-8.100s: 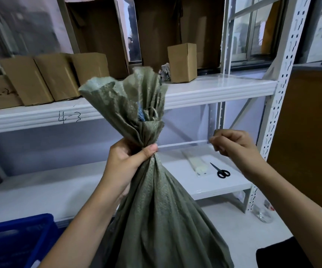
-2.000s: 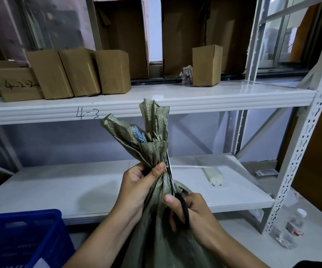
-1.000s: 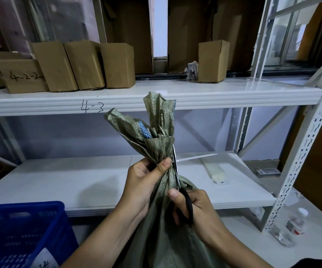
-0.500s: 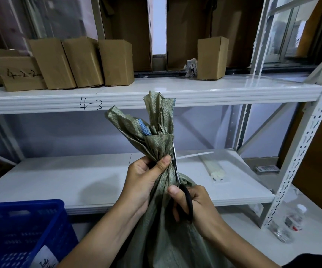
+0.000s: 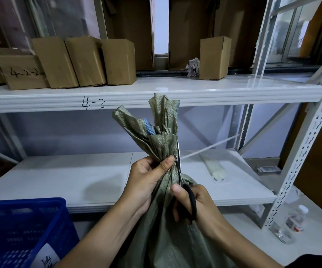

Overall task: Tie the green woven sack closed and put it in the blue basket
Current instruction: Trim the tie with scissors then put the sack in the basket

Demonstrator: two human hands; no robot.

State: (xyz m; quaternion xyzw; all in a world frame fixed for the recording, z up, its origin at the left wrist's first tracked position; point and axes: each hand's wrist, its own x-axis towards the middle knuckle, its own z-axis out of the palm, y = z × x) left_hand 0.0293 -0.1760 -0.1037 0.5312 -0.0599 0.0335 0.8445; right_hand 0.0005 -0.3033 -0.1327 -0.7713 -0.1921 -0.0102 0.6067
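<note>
The green woven sack (image 5: 168,233) stands upright in front of me, its mouth bunched into a neck. My left hand (image 5: 146,178) grips that neck, thumb across the front. A white cable tie (image 5: 210,147) circles the neck, and its long tail sticks out up and to the right. My right hand (image 5: 197,206) holds black-handled scissors (image 5: 187,198) against the sack's right side, blades pointing up to the tie's base. The blue basket (image 5: 22,229) sits at the lower left.
White metal shelving (image 5: 156,93) stands behind the sack, with several cardboard boxes (image 5: 84,60) on the upper shelf. A pack of white cable ties (image 5: 214,169) lies on the lower shelf. A clear plastic bottle (image 5: 291,223) stands on the floor at the right.
Eight seconds ago my right hand pulled the tie's tail tight, and the scissors lay on the shelf. Since then it has held the scissors at the neck; the tail now angles higher.
</note>
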